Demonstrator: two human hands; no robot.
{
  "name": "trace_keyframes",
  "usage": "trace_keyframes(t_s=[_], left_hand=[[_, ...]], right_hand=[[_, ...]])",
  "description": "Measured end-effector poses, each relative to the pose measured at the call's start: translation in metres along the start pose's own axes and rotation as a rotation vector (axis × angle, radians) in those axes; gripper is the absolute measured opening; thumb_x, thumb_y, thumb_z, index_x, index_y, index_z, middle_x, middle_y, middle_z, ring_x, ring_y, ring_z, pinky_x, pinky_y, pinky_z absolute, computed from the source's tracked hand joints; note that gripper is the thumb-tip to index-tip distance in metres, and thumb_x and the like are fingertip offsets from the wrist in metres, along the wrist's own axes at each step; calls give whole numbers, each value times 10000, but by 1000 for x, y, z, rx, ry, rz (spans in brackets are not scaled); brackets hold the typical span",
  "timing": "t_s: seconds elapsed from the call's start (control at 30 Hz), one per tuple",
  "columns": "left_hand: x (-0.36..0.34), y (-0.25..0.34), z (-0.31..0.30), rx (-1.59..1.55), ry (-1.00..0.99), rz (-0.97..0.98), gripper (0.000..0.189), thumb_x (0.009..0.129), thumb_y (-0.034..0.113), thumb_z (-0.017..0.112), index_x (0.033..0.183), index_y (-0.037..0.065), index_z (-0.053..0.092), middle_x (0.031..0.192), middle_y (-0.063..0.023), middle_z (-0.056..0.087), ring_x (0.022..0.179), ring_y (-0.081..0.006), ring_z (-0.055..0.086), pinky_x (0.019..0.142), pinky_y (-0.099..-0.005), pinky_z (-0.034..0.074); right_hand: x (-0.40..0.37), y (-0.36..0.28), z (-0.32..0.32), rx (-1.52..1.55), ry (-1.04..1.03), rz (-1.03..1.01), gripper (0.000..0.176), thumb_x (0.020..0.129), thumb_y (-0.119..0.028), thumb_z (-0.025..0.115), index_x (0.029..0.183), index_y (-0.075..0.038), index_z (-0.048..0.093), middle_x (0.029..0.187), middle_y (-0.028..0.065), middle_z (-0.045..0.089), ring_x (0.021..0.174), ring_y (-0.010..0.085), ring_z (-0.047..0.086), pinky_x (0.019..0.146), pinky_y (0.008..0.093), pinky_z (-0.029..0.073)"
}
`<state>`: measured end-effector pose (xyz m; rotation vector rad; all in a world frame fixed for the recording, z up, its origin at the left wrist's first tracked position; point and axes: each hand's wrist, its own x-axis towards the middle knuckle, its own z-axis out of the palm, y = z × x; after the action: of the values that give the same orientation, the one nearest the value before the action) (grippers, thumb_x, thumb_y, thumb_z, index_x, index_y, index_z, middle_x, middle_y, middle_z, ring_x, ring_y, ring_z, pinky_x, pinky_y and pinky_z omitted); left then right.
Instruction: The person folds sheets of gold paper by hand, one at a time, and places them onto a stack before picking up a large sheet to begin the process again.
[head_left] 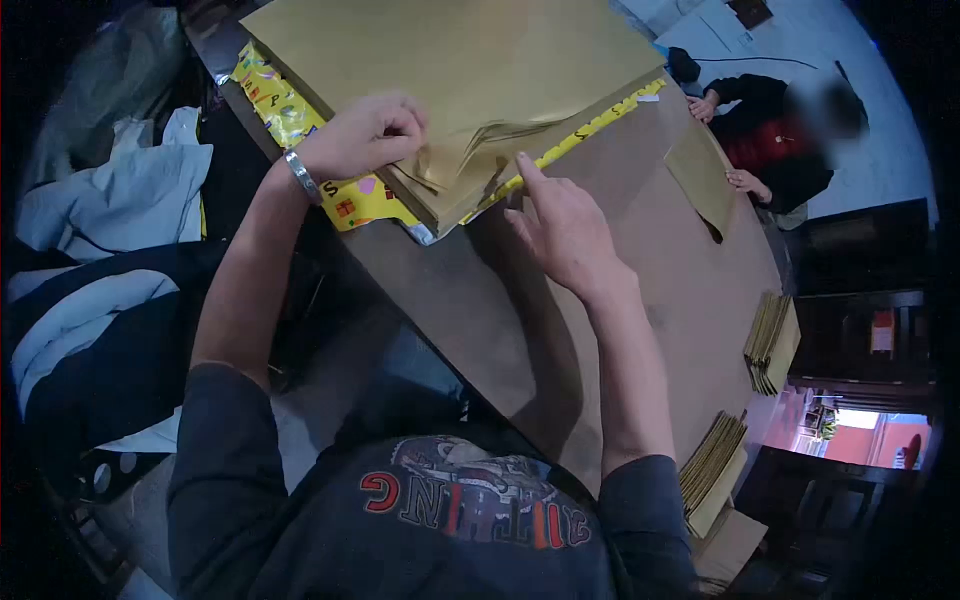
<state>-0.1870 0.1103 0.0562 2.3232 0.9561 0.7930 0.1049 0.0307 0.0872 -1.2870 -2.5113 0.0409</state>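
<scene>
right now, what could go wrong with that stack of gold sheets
1. The left hand pinches the lifted corners of the stack of shiny gold paper sheets. Several bunch and curl there, so they may crease.
2. The stack and the yellow patterned wrapping paper under it reach the edge of the brown table. A tug might slide them off.
3. The right hand has only one fingertip at the stack's edge, so it likely steadies little.

Dim, bluish light; glare on gold paper (450, 60); fisheye-dark corners.
</scene>
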Motion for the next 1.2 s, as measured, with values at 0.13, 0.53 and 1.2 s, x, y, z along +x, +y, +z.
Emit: trace_keyframes(t_s=[0.13, 0.53, 1.2], left_hand=[[-2, 3, 2, -64, 22, -23, 156, 896, 139, 620, 821, 2, 613, 1034, -81, 605, 927, -180, 579, 792, -306, 481], [-1, 0, 3, -181, 11, -133, 144, 861, 121, 631, 767, 16, 603, 1034, -72, 607, 903, -179, 574, 783, -292, 470], [1, 8, 1, -136, 17, -87, 138, 831, 134, 640, 789, 2, 634, 995, -92, 629, 902, -204, 610, 762, -304, 492]], right_hand=[[9, 2, 7, -1, 88, -41, 634, 793, -113, 703, 1363, -17, 442, 936, 167, 643, 892, 347, 614, 802, 435, 501], [18, -5, 6, -71, 82, -18, 654, 799, -172, 666, 1396, -48, 430, 876, 120, 638, 871, 298, 628, 775, 417, 497], [23, 0, 12, -105, 116, 7, 452, 780, -96, 639, 1220, -68, 537, 878, 134, 641, 858, 313, 628, 792, 424, 501]])
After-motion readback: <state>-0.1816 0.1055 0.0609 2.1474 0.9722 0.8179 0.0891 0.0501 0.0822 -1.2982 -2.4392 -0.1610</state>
